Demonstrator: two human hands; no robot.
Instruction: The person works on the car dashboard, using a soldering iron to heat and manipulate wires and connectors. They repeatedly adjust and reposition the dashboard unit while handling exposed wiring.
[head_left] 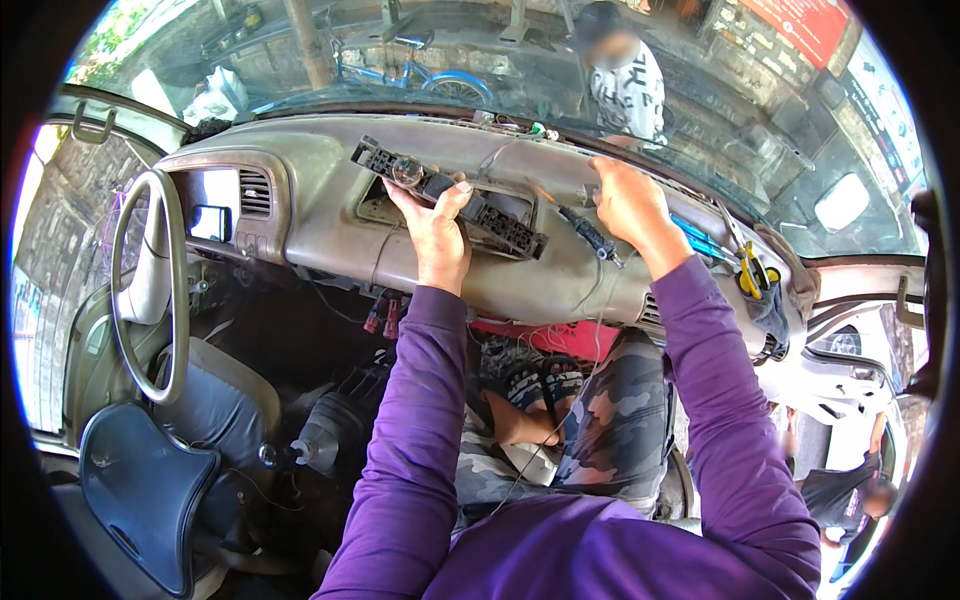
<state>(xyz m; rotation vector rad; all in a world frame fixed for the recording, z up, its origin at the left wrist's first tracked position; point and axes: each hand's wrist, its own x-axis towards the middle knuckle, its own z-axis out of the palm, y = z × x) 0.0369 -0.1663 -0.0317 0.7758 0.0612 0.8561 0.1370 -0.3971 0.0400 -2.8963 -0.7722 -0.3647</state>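
Note:
My left hand (435, 225) is closed around a long, narrow black plastic dashboard panel (490, 222). The panel has slots along it and a round, clear piece near its left end. It is tilted over a rectangular opening (375, 205) in the dashboard. Further right, my right hand (632, 205) is over the dashboard top, its fingers curled together. Whatever is in those fingers is too small or hidden to name. Just left of it lies a dark, slim tool (588, 235) with an orange-brown end and a thin wire.
Yellow-handled pliers (755, 272) and blue-handled tools (700, 238) lie at the dashboard's right end. The steering wheel (178, 290) is on the left, near a dark seat pad (145, 490). Loose wires and red connectors (385, 318) hang below the dashboard. A person (625, 85) stands beyond the windshield.

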